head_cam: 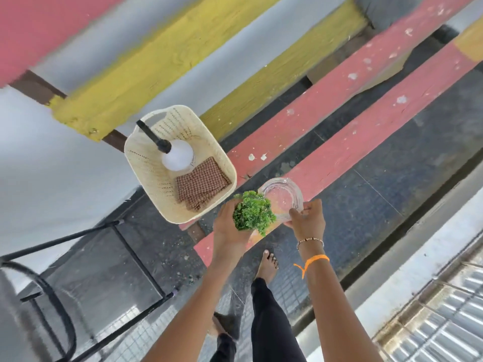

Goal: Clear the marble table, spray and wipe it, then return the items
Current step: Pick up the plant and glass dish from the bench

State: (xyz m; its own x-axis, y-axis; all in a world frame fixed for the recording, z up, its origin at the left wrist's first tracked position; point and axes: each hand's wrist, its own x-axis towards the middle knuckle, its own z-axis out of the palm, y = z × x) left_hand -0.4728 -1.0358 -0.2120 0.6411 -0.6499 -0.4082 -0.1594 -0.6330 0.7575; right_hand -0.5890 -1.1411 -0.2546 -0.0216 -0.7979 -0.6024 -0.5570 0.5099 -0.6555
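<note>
My left hand (228, 226) holds a small green artificial plant (253, 213) over the near end of a red wooden bench (347, 142). My right hand (308, 218) grips the rim of a clear glass bowl (282, 197) just right of the plant. A cream plastic basket (156, 176) stands on the bench end to the left. Inside it are a white spray bottle (178, 154) with a black nozzle and a folded brown checked cloth (201, 186).
A black metal frame with a glass top (86, 267) stands at lower left. Yellow and red painted planks (146, 61) run across the top. My bare foot (267, 265) is on the dark tiled floor. A white ledge and railing (428, 296) lie at right.
</note>
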